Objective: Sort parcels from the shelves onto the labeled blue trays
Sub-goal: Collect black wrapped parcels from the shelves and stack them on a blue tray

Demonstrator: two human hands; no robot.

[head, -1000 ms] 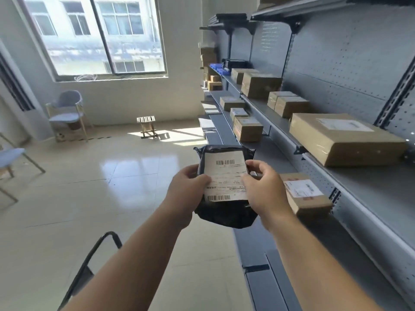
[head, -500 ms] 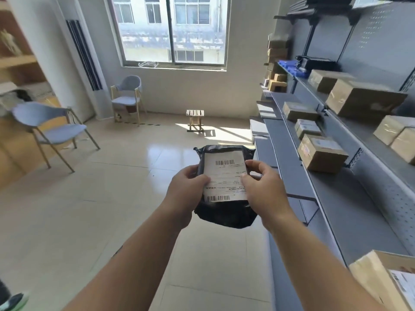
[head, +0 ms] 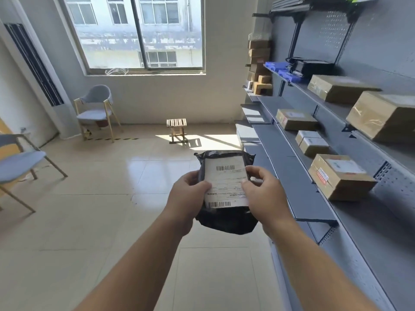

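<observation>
A black plastic mailer bag (head: 226,221) with a white barcode label (head: 225,182) is held up in front of me at chest height. My left hand (head: 186,198) grips its left edge and my right hand (head: 262,194) grips its right edge, thumbs on the label. Grey shelves (head: 298,189) run along the right with several cardboard parcels, the nearest one (head: 339,176) beside my right hand. Small blue trays (head: 278,68) sit far back on an upper shelf.
A tiled floor (head: 101,209) stretches ahead toward a window. A small wooden stool (head: 176,130) stands mid-floor. One grey chair (head: 96,108) is by the far wall and another (head: 20,162) at the left edge.
The view has swung left, away from the shelves and toward the room. The black bag stays held in both hands at the same spot in front of me.
</observation>
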